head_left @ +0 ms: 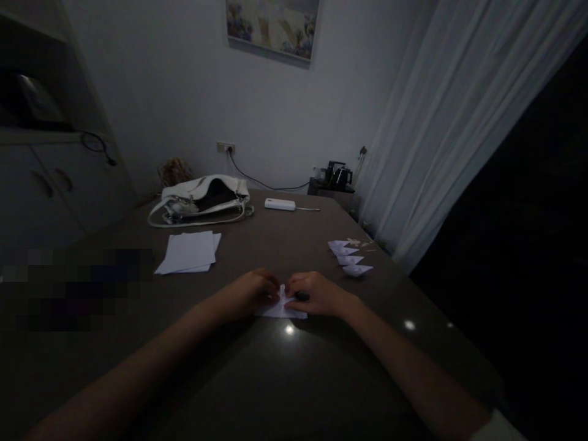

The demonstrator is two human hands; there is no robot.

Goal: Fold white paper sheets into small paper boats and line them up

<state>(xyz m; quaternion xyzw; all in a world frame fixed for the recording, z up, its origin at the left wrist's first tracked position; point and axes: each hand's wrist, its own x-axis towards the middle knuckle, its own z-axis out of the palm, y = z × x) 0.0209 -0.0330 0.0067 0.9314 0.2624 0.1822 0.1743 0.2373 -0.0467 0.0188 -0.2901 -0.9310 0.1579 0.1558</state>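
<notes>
A partly folded sheet of white paper (282, 311) lies on the dark table in front of me, its lower edge straight and a narrow raised part in the middle. My left hand (257, 293) grips its left side with curled fingers. From the right, my right hand (316, 295) pinches the paper between thumb and fingers. Both hands hide parts of the folds. Off to the right stand several folded paper boats (357, 269) in a row. A stack of white paper sheets (188, 252) rests to the left, beyond my left hand.
A white handbag (202, 199) sits open at the back left. Near the far edge lies a white power bank (280, 204) with a short cable. Small pale scraps (356, 242) are beside the boats. Black kettles (340, 176) stand behind the table, and a sheer curtain (422, 122) hangs at right.
</notes>
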